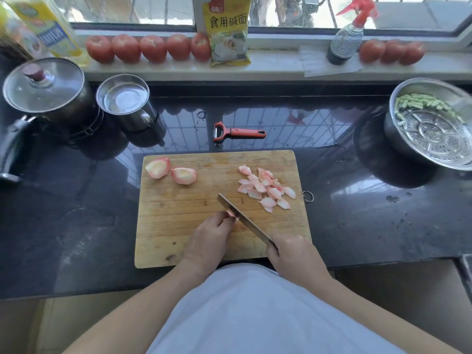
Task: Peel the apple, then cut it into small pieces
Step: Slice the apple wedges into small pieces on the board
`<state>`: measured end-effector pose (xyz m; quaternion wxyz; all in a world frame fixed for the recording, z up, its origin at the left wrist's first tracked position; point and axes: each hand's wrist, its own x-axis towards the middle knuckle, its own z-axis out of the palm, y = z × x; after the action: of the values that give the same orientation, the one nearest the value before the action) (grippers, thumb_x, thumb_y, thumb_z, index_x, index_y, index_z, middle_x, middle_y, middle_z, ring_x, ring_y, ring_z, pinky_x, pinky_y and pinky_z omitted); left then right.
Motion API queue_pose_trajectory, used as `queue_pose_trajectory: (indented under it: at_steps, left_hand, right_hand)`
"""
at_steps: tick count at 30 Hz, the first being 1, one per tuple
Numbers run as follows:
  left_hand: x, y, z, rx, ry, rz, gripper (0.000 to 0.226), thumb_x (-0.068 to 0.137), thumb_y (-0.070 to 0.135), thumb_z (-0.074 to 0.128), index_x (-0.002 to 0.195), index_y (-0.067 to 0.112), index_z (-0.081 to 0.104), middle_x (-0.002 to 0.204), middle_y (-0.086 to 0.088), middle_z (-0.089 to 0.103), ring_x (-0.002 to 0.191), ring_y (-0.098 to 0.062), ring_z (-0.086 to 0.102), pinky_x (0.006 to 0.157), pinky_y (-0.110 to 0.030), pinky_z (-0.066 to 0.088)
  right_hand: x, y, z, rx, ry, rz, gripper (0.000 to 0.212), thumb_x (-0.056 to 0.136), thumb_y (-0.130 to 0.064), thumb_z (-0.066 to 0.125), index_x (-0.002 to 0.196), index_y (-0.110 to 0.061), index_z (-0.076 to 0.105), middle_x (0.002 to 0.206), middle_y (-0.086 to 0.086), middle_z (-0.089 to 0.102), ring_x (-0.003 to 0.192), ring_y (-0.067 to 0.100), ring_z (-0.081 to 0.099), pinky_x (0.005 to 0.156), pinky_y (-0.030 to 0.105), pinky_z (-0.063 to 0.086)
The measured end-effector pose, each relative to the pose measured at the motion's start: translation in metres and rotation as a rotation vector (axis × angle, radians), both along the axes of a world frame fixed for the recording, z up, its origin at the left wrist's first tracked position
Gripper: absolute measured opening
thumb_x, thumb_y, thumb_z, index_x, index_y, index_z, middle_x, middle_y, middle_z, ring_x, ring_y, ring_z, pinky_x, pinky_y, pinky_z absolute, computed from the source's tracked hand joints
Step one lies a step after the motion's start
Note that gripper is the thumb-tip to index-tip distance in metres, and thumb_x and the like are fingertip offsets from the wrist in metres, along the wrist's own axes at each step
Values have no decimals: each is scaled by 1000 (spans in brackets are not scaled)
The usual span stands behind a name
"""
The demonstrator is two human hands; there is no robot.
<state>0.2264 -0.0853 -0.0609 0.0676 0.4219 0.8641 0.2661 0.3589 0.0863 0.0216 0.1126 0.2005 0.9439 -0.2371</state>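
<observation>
Scored bamboo cutting board, left hand pinching pink-white apple sliver, right hand gripping flat steel cleaver, wedge-shaped apple pieces at two o'clock, two peeled chunks at ten o'clock.

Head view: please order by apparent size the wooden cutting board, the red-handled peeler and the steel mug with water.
1. Wooden cutting board, clearly largest.
2. Steel mug with water.
3. Red-handled peeler, longer than the mug's handle yet thinner; smallest in area.

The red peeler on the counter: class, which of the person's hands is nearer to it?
Left. The left hand holds an apple piece on the cutting board, below the peeler. The right hand grips the knife farther back, rightward.
</observation>
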Motion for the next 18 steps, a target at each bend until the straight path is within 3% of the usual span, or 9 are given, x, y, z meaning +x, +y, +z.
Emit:
queue_pose_trajectory:
  at_steps: [4, 8, 10, 13, 16, 18]
  left_hand:
    - [0, 0, 2, -17, -9, 2, 33, 86, -2, 73, 116, 12, 71, 111, -6, 70, 84, -32, 66, 59, -42, 56]
    - [0, 0, 4, -24, -18, 6, 32, 91, 0, 69, 120, 13, 70, 115, -3, 69, 87, -30, 65, 62, -42, 55]
    - [0, -1, 4, -5, -21, 10, 30, 92, 1, 69, 120, 13, 71, 116, -3, 70, 87, -30, 66, 62, -42, 56]
    - [1, 0, 5, -8, -38, 29, 34, 87, -5, 71, 115, 14, 72, 109, -1, 69, 83, -30, 65, 60, -41, 55]
    - [2, 1, 6, 14, -28, 44, 22, 86, -3, 75, 99, 13, 71, 93, -1, 63, 71, -29, 61, 51, -37, 49]
    - [3, 1, 8, 32, -32, 41, 17, 91, 2, 73, 104, 14, 72, 97, 0, 64, 74, -28, 63, 53, -37, 50]
  right_hand:
    - [0, 1, 4, -11, 6, 27, 31, 93, -15, 55, 69, -20, 36, 52, -10, 29, 52, 25, 38, 44, 32, 20]
    - [10, 8, 2, 20, -68, 45, 28, 94, -21, 54, 70, -19, 41, 53, -9, 34, 53, 27, 40, 51, 33, 34]
    - [13, 8, 2, 68, -159, 52, 26, 99, -28, 49, 75, -17, 46, 62, -4, 46, 60, 30, 47, 56, 36, 42]
    - [-5, 2, 0, 99, -237, 76, 21, 101, -23, 43, 82, -16, 49, 74, 4, 56, 70, 33, 57, 60, 37, 43]
    - [-36, -12, -11, 99, -175, 52, 18, 98, -20, 46, 84, -17, 57, 77, 7, 64, 72, 35, 61, 60, 39, 52]
    - [-48, -16, -15, 65, -129, -1, 23, 99, -26, 46, 85, -17, 61, 80, 8, 67, 73, 36, 62, 60, 42, 54]
